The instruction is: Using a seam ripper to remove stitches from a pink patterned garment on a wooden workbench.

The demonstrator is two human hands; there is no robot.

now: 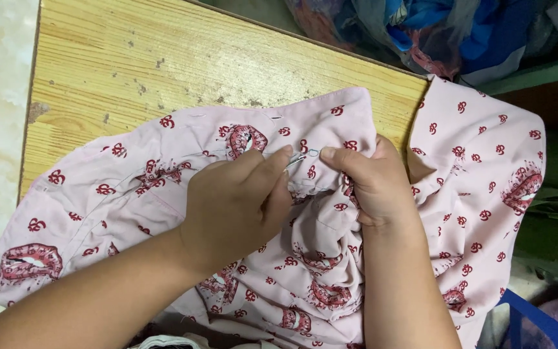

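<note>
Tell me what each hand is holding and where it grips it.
The left hand pinches a small metal tool by its near end; the right hand bunches the pink printed fabric beside the tool's tip.

1. No boxes, packs, labels, signs or screens are seen in this view.
2. No tag or sticker is seen on any cloth.
</note>
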